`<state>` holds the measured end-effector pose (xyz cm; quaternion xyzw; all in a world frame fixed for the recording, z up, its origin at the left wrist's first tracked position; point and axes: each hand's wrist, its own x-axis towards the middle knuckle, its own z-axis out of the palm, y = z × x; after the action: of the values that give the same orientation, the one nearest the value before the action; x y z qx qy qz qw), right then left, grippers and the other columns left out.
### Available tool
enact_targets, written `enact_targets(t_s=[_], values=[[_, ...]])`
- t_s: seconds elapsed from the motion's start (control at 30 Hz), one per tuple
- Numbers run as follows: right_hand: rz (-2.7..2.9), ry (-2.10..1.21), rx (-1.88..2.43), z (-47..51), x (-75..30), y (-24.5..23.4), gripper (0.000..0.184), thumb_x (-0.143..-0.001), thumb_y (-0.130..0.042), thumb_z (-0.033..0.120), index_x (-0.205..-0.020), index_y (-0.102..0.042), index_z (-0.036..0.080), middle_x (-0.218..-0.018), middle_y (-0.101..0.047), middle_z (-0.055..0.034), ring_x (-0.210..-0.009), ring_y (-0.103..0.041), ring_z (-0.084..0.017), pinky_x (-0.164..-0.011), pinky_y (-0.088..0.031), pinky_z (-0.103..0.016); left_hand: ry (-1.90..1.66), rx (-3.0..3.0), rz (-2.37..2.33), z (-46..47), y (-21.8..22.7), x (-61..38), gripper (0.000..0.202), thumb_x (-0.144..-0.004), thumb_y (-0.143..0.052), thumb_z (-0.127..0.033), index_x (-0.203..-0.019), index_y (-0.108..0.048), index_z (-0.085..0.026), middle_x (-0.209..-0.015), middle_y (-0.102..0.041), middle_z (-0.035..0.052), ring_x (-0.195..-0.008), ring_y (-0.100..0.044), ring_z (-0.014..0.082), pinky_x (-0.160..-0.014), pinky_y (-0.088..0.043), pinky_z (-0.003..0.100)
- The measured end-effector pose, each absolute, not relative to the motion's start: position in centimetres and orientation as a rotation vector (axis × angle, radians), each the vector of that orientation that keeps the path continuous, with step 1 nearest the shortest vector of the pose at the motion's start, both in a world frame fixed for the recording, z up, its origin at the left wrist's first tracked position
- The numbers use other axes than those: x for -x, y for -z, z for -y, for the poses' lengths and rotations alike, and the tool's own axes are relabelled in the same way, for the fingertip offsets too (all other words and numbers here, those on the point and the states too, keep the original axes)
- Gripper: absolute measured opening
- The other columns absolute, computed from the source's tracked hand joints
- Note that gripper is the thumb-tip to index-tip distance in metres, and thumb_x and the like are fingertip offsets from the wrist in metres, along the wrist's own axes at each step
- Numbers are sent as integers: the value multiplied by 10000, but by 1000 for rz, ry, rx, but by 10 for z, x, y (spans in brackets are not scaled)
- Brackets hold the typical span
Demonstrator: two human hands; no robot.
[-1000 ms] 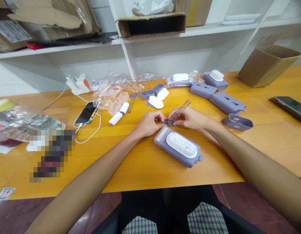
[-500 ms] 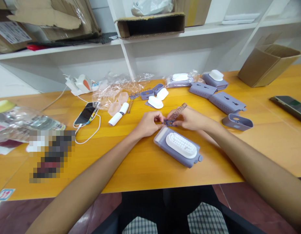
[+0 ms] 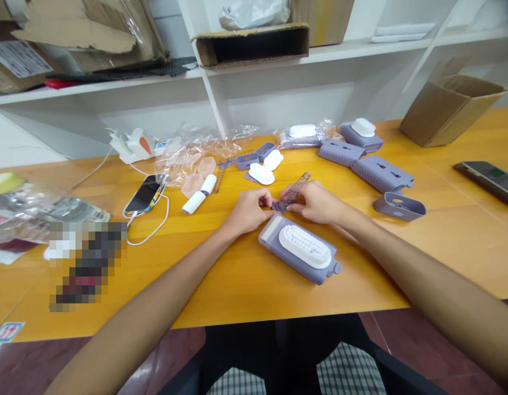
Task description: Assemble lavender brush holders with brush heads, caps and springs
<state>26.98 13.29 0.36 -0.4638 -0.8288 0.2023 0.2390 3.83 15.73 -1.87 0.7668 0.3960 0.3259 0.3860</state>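
My left hand (image 3: 249, 211) pinches the left end of a small purple-grey plastic part (image 3: 280, 207) just above the table. Across from it, my right hand (image 3: 317, 202) closes its fingers around the lower end of a coil spring (image 3: 298, 185), right at that part. The spring leans up and to the right; whether it is hooked on is hidden by the fingers. Directly in front of both hands lies a purple-grey dispenser body (image 3: 295, 247), with a white oval bristled brush head (image 3: 305, 247) on top.
Behind the hands lie white brush pieces (image 3: 262, 174), small purple cups (image 3: 248, 161), white rollers (image 3: 194, 202) and clear plastic wrap (image 3: 180, 156). Purple housings (image 3: 381, 173) and an open purple shell (image 3: 400, 207) sit to the right. A charging phone (image 3: 145, 193) and bottle (image 3: 52, 203) are left.
The spring has shifted slightly left and leans a little differently, along with my right hand's fingers. My left hand stays at the small part, and the dispenser body has not moved.
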Motion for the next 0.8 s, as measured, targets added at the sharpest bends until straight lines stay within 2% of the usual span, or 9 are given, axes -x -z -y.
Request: enact_targets(t_s=[0.1,0.3,0.5,0.57,0.7,0.8], values=[[2248,-510,1289,-133,-267,0,225,-892,-713,158,-1099,-785,213,-1004,-824,-63,-913,-743,-256,-832,-554,-347,-842,-1965,-1048,-157,18,-38,315,-702,-874,-200,-708,-559,-200,-808,-764,46,-892,-769,254,-756,-594,331],[2207,-447,1403,-127,-256,0,152,-900,-716,172,-1033,-787,190,-915,-793,-73,-820,-703,-245,-780,-511,-351,-862,-1984,-1083,-155,17,-39,335,-691,-893,-228,-694,-559,-202,-788,-753,33,-822,-738,222,-715,-574,305],[2160,-417,1483,-120,-246,-3,28,-911,-723,182,-908,-748,171,-803,-739,-60,-724,-635,-206,-738,-457,-335,-868,-2003,-1134,-152,14,-40,374,-712,-901,-307,-680,-542,-205,-745,-723,22,-840,-749,236,-696,-558,303],[2150,-420,1508,-119,-245,-4,40,-912,-717,170,-876,-734,170,-781,-727,-55,-703,-620,-198,-725,-445,-332,-865,-1996,-1144,-151,14,-41,390,-715,-901,-321,-677,-531,-207,-731,-710,19,-868,-763,249,-692,-551,302],[2150,-431,1459,-118,-247,-5,61,-893,-710,139,-918,-750,178,-865,-763,-67,-754,-651,-209,-755,-464,-332,-862,-1993,-1140,-151,13,-42,388,-725,-889,-307,-673,-518,-209,-700,-675,2,-902,-779,262,-685,-530,294],[2129,-411,1414,-119,-250,-1,100,-891,-694,133,-939,-763,186,-927,-785,-81,-823,-685,-232,-788,-486,-340,-850,-2023,-1155,-151,11,-42,366,-708,-887,-264,-674,-528,-205,-720,-685,-1,-850,-760,238,-676,-507,290]])
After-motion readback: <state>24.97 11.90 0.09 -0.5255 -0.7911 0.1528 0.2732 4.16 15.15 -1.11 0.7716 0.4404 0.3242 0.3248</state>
